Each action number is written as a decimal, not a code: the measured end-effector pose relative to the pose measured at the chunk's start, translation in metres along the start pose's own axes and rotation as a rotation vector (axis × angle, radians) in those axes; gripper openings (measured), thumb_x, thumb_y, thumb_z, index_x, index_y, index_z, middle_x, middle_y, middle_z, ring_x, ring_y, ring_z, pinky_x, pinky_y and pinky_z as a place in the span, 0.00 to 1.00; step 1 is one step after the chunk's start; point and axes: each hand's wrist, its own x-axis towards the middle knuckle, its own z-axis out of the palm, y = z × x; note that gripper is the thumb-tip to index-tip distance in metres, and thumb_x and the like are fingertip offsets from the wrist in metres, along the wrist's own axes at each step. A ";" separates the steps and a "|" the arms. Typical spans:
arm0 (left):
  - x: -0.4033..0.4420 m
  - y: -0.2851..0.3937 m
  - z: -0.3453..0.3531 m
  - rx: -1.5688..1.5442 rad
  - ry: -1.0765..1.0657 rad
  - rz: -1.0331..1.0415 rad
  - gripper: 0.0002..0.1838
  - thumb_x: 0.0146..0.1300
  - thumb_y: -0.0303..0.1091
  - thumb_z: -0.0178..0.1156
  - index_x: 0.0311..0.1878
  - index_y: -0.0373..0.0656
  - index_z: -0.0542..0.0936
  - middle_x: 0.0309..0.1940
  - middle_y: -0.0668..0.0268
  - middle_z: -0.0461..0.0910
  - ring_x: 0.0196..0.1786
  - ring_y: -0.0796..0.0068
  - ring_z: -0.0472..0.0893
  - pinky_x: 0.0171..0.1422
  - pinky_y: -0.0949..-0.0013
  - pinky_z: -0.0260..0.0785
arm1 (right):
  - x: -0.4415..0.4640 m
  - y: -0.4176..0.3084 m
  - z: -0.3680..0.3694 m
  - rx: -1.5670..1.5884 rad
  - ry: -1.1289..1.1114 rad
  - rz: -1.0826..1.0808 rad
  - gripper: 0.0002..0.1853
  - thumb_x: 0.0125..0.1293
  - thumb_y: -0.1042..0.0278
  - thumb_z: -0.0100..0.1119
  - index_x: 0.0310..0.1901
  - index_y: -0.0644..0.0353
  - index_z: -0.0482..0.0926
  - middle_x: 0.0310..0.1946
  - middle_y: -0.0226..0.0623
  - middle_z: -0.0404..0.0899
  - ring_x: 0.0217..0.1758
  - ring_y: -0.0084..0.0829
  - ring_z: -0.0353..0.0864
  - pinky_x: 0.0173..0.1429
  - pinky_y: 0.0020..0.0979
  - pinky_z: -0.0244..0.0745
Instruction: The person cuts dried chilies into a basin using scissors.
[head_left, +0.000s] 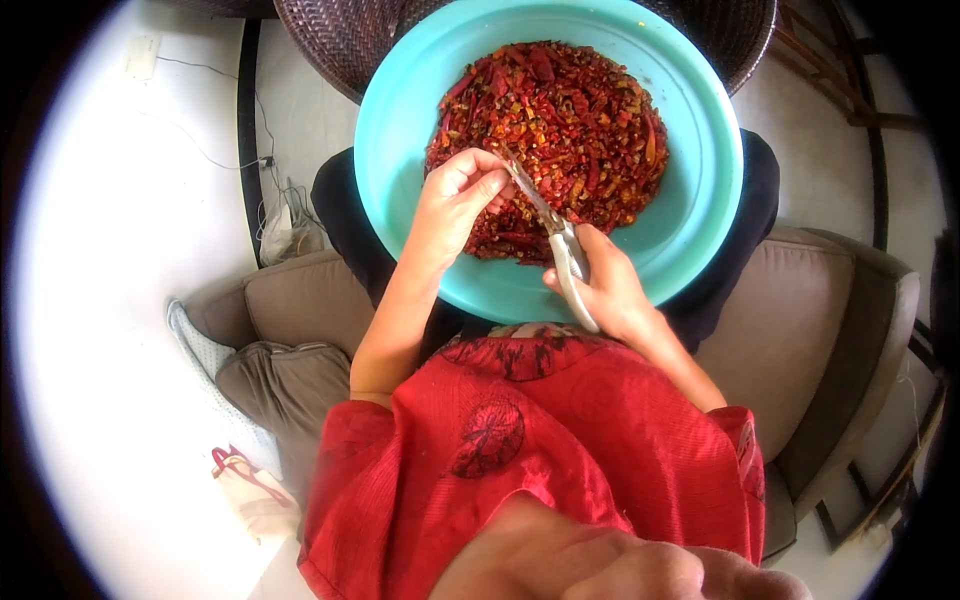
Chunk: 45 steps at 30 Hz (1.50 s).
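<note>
A turquoise plastic basin point(705, 190) rests on my lap, holding a heap of cut dried red chilies point(575, 115) with pale seeds among the pieces. My right hand point(608, 285) is closed around the white handles of a pair of scissors point(556, 225). The blades point up and left over the chilies, their tips beside the fingers of my left hand point(455, 205). Above the heap's left side, that hand is closed in a pinch. Whatever lies between its fingertips is too small and hidden to make out.
Dark woven baskets point(330, 40) stand behind the basin. I sit on a brown sofa point(790, 330), with a brown cushion point(285, 385) at the left. Cables and a plastic bag point(290, 235) lie on the floor, and a cloth bag point(255, 495) is lower left.
</note>
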 end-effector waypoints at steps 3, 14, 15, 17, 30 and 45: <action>0.001 -0.004 -0.001 -0.011 -0.032 0.010 0.04 0.71 0.31 0.59 0.43 0.40 0.79 0.34 0.72 0.80 0.36 0.84 0.77 0.41 0.79 0.70 | 0.000 0.000 0.000 -0.065 0.021 -0.020 0.25 0.58 0.50 0.71 0.39 0.64 0.71 0.29 0.44 0.73 0.32 0.39 0.72 0.40 0.40 0.70; 0.001 -0.003 0.002 0.071 0.007 0.084 0.03 0.71 0.27 0.58 0.39 0.39 0.77 0.30 0.73 0.77 0.33 0.86 0.74 0.38 0.79 0.67 | -0.002 -0.002 0.002 -0.135 0.075 -0.084 0.25 0.57 0.50 0.72 0.38 0.64 0.72 0.30 0.48 0.75 0.33 0.44 0.76 0.40 0.43 0.70; 0.000 -0.003 0.002 0.072 0.006 0.084 0.03 0.71 0.27 0.58 0.39 0.39 0.77 0.30 0.73 0.77 0.33 0.86 0.74 0.38 0.79 0.67 | -0.001 -0.003 0.001 -0.134 0.076 -0.084 0.25 0.57 0.50 0.72 0.38 0.64 0.72 0.30 0.48 0.75 0.33 0.44 0.76 0.40 0.43 0.70; 0.000 -0.003 0.002 0.077 0.006 0.084 0.03 0.71 0.27 0.58 0.39 0.39 0.77 0.30 0.73 0.77 0.32 0.86 0.74 0.37 0.79 0.67 | 0.000 -0.003 -0.002 -0.105 -0.029 0.025 0.27 0.57 0.47 0.71 0.42 0.65 0.76 0.35 0.53 0.79 0.39 0.52 0.81 0.44 0.47 0.74; 0.007 0.001 0.011 0.873 0.177 0.540 0.24 0.53 0.29 0.72 0.55 0.45 0.79 0.55 0.54 0.75 0.55 0.60 0.77 0.59 0.60 0.71 | -0.006 0.014 0.000 0.458 0.036 0.086 0.16 0.63 0.61 0.70 0.46 0.62 0.79 0.28 0.27 0.76 0.24 0.23 0.75 0.27 0.30 0.70; 0.011 0.000 0.022 1.501 -0.445 0.550 0.14 0.62 0.29 0.55 0.51 0.45 0.76 0.45 0.57 0.71 0.51 0.54 0.72 0.49 0.58 0.73 | -0.032 0.004 -0.032 0.779 0.084 -0.039 0.13 0.71 0.62 0.58 0.47 0.63 0.73 0.30 0.27 0.73 0.23 0.18 0.72 0.25 0.22 0.67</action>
